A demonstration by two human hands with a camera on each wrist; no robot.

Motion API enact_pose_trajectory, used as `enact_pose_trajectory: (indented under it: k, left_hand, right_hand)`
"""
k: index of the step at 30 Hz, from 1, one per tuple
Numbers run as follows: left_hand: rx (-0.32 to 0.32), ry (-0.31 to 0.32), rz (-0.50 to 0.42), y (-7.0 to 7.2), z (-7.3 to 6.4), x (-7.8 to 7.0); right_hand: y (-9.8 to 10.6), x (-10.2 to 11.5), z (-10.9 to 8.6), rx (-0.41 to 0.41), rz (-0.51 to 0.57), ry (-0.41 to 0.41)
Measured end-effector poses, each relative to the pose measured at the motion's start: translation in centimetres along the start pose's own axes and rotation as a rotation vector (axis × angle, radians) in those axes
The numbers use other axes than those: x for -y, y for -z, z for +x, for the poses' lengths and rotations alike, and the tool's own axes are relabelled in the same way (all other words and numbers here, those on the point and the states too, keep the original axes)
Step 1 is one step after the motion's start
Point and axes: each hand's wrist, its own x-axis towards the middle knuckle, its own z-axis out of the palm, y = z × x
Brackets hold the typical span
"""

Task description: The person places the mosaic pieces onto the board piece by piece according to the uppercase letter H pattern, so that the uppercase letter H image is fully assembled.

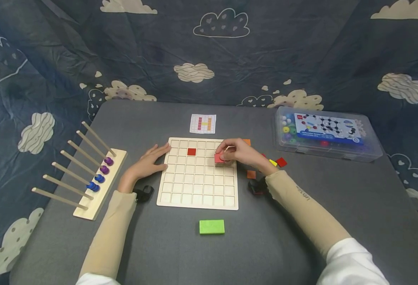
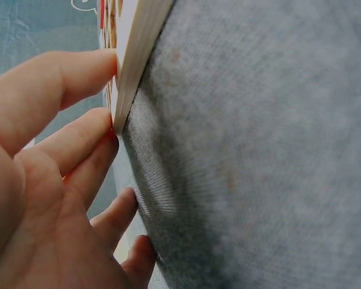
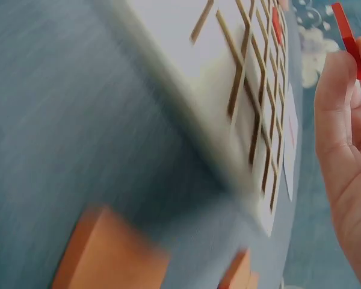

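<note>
A pale wooden grid board [image 1: 192, 190] lies on the grey table, with one red square tile [image 1: 191, 151] set in a cell near its top left. My right hand [image 1: 239, 152] pinches another red tile [image 1: 218, 158] between thumb and fingers above the board's right side; in the right wrist view that tile [image 3: 347, 41] is held on edge, apart from the board. At the board's left edge rests my left hand [image 1: 146, 163], fingers spread. The left wrist view shows its fingertips [image 2: 105, 123] touching the board's side [image 2: 132, 60].
Orange tiles [image 1: 251, 174], a yellow tile [image 1: 273, 162] and red tiles [image 1: 282, 162] lie right of the board. A printed pattern card [image 1: 202, 124] sits behind it, a green block [image 1: 211, 227] in front. Left stands a pegged bead rack [image 1: 102, 198]; back right, a clear plastic case [image 1: 328, 134].
</note>
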Motion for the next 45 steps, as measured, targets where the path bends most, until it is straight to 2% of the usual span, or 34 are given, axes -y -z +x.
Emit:
enact_pose_trajectory:
  k: [7,10,16,22,25,28,35,41,45]
  left_hand:
    - [0.005,0.004,0.011,0.0,0.0,0.0]
    - [0.007,0.005,0.017,0.0,0.0,0.0]
    - [0.014,-0.001,0.012,0.2,0.0,-0.1]
    - [0.016,0.001,0.014,0.2,0.1,0.0]
    - [0.014,-0.004,0.014,0.1,0.1,0.0]
    - [0.015,0.002,0.012,0.1,0.1,0.0]
    - [0.003,0.0,0.014,0.1,0.0,-0.1]
    - [0.001,-0.003,0.011,0.1,0.0,0.0]
    - [0.006,-0.008,0.001,0.1,-0.1,0.1]
  right_hand:
    - [-3.6,0.9,3.8,0.012,0.011,-0.006]
    - [-5.0,1.2,5.1,-0.001,-0.016,-0.025]
    - [-6.8,1.8,6.4,-0.054,-0.228,-0.043]
    - [-7.6,2.4,6.6,-0.1,-0.452,0.006]
    - [-7.7,2.3,6.7,-0.111,-0.507,0.025]
    - [-7.6,2.1,6.6,-0.107,-0.477,0.015]
    - [-6.0,1.6,5.7,-0.113,-0.25,-0.021]
    - [-2.6,0.5,3.4,-0.085,-0.088,0.0]
    - [0.3,-0.7,0.7,-0.088,-0.006,-0.019]
